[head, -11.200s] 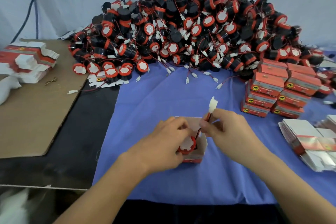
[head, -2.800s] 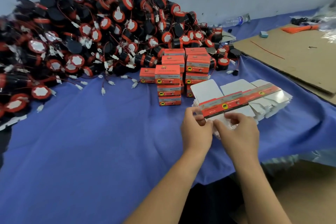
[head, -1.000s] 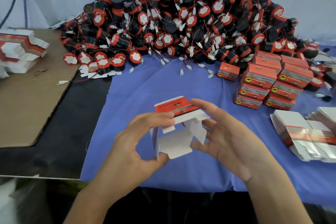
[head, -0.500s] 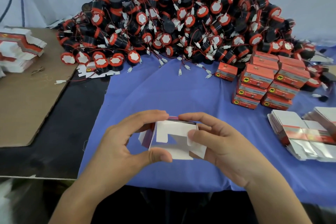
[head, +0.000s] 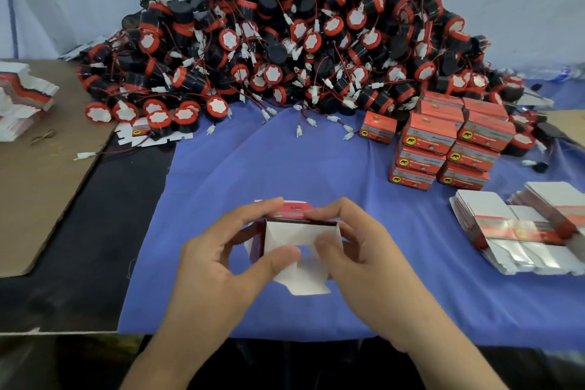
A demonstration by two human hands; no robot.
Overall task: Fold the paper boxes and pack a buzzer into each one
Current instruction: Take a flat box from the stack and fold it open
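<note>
Both hands hold a half-folded red and white paper box [head: 297,236] just above the blue cloth near the front edge. My left hand [head: 221,266] grips its left side, thumb pressing a white flap. My right hand [head: 364,256] grips the right side, thumb on the flaps and index finger on the red top. One white flap hangs loose below. The box's inside is hidden. A big heap of black and red buzzers [head: 285,41] with wires lies at the back.
Packed red boxes [head: 443,142] are stacked at the right. Flat unfolded box blanks [head: 522,231] lie at the far right, and more blanks [head: 22,95] on brown cardboard [head: 38,184] at the left. The blue cloth [head: 285,161] covers the table's middle.
Over the last second the open box blank was turned and its white bottom flaps were pushed inward. Both hands have closed in around it and dropped slightly toward the cloth.
</note>
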